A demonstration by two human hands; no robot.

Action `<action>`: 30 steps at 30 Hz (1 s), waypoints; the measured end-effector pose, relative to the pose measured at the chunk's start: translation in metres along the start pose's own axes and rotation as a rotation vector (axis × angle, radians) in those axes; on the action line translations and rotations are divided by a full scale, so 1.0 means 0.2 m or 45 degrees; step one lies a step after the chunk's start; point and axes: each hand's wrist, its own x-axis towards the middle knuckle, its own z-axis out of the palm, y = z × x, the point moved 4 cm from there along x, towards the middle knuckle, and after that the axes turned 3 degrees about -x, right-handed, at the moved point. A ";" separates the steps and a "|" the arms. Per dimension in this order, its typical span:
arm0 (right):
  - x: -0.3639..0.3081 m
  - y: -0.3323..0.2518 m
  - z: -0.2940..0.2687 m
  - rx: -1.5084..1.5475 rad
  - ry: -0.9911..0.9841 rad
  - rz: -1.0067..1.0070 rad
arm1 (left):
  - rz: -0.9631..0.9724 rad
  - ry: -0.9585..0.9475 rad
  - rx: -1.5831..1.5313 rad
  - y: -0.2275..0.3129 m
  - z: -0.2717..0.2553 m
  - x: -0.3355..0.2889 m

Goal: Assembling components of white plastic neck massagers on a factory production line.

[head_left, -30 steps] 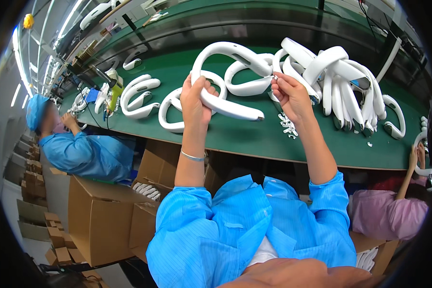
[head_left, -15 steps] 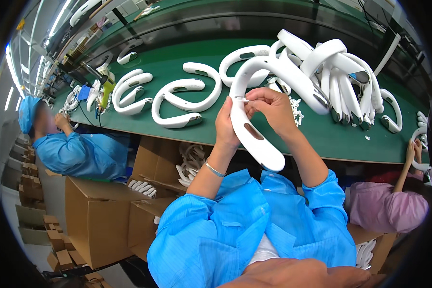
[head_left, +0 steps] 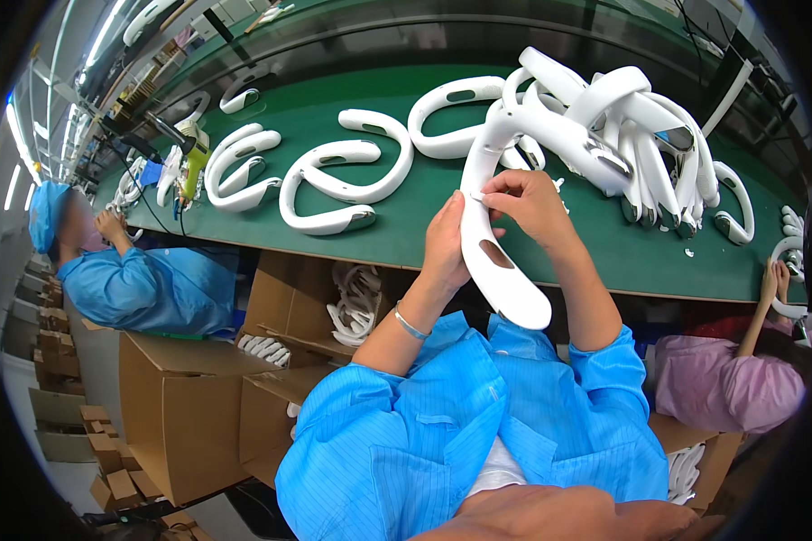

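A white C-shaped neck fan (head_left: 505, 287) hangs in front of me above the table's front edge, one rounded end pointing down toward me. My left hand (head_left: 446, 243) is wrapped round its left side, thumb along the shell. A dark oval opening shows on the lower arm. My right hand (head_left: 528, 206) is closed in a pinch against the shell's upper face, with a tiny white piece at the fingertips, mostly covered. Beyond the hands, the fan's far arm reaches toward a heap of similar white neck fans (head_left: 641, 171) on the green table (head_left: 406, 236).
More neck fans (head_left: 334, 194) lie to the left on the table, near a yellow-green power screwdriver (head_left: 194, 162). Cardboard boxes (head_left: 189, 406) holding white parts stand below the edge. Co-workers sit at left (head_left: 144, 279) and right (head_left: 731, 379).
The neck fan and both hands have shifted slightly right. My right fingertips, which held the small white piece beside the fan's edge, now press against the shell.
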 end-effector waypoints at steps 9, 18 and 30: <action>0.02 0.11 -0.04 0.107 0.033 -0.003 | -0.036 0.027 0.108 -0.02 -0.02 0.00; -0.06 0.21 -0.01 0.299 -0.121 0.089 | 0.022 0.035 0.437 -0.05 -0.05 0.00; -0.17 0.35 -0.09 0.464 0.226 -0.123 | 0.033 -0.031 0.413 -0.11 0.02 -0.02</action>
